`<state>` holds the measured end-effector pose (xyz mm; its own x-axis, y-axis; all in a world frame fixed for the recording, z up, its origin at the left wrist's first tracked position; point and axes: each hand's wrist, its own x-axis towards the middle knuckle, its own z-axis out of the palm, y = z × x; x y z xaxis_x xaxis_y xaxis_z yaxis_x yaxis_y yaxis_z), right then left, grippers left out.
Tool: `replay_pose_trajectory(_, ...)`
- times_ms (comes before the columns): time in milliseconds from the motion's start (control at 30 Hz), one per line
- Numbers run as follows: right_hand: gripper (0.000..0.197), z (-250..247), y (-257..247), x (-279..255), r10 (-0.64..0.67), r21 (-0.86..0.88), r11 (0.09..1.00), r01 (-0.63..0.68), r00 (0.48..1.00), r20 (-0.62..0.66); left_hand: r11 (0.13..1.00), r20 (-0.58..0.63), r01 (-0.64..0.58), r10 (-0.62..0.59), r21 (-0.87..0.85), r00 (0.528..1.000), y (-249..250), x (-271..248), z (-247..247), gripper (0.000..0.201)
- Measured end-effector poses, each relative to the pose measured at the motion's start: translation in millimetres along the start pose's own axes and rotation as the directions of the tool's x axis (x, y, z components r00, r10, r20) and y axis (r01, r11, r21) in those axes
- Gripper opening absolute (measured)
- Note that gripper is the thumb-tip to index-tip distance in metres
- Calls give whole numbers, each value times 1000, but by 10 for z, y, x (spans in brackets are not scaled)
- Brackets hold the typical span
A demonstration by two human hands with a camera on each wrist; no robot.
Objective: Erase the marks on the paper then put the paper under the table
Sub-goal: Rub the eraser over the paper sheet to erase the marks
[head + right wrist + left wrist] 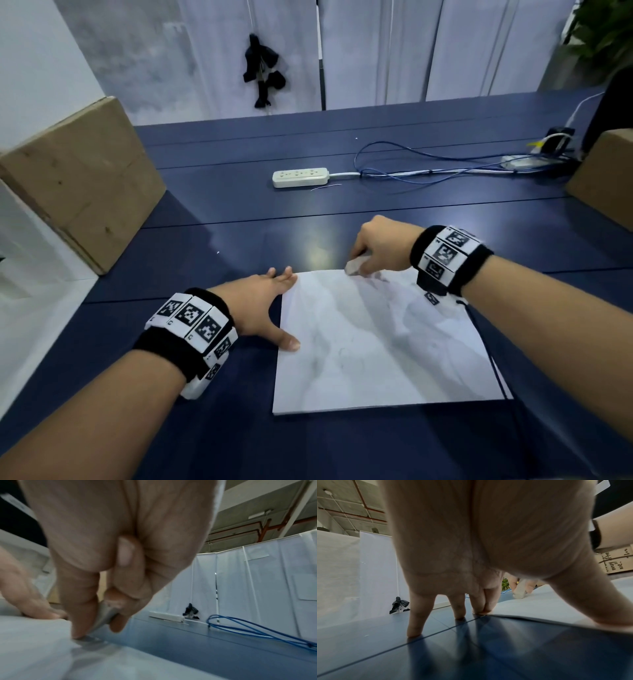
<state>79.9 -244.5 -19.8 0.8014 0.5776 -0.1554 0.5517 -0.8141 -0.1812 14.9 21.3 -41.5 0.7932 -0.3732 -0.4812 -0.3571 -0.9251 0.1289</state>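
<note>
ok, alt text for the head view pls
Right hand pinches an eraser against the far edge of a creased paper on a dark blue table, while the left hand lies flat at the paper's left edge. Behind them: a power strip, blue cables and cardboard boxes at both sides.

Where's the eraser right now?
In the head view the eraser is pinched in the right hand, at the paper's far edge, right of the left hand.
</note>
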Motion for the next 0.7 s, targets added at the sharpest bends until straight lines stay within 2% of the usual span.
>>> replay_pose_trajectory(67, 22, 25, 33, -10, -12, -3, 1000, 12, 1000, -8, 1000, -2, -1, 1, -2, 1000, 5, -11, -6, 135)
replay_pose_trajectory(133, 31, 67, 3, -166, -86, 50, 995, 85, 996, 34, 1000, -4, -5, 5, -8, 1000, 1, -10, -4, 134)
replay_pose_trajectory(233, 40, 101, -98, -409, -160, 130, 983, 131, 958, 240, 1000, 0, -1, 1, -13, 1000, -13, -4, 4, 136)
replay_pose_trajectory(267, 42, 101, -102, -413, -160, 126, 983, 131, 952, 261, 1000, 2, 1, -1, -14, 1000, -17, 0, 7, 136)
replay_pose_trajectory(333, 42, 59, -62, -294, -122, 94, 990, 107, 976, 178, 1000, 5, -1, 1, -12, 1000, -13, 5, 6, 136)
replay_pose_trajectory(433, 27, 3, 57, -50, -12, 24, 1000, 12, 1000, 12, 1000, 5, 1, -1, -12, 1000, -6, 6, 2, 137)
replay_pose_trajectory(533, 28, 22, 85, -68, 1, 29, 1000, -1, 1000, 11, 1000, 4, 1, -1, -8, 1000, -12, 0, 1, 137)
replay_pose_trajectory(633, 42, 61, -39, -352, -117, 91, 990, 105, 983, 140, 1000, 3, -10, 10, -8, 1000, 3, 11, 3, 135)
replay_pose_trajectory(700, 31, 78, -97, -422, -140, 99, 988, 119, 960, 243, 1000, 2, -6, 6, -9, 1000, -16, 10, 9, 136)
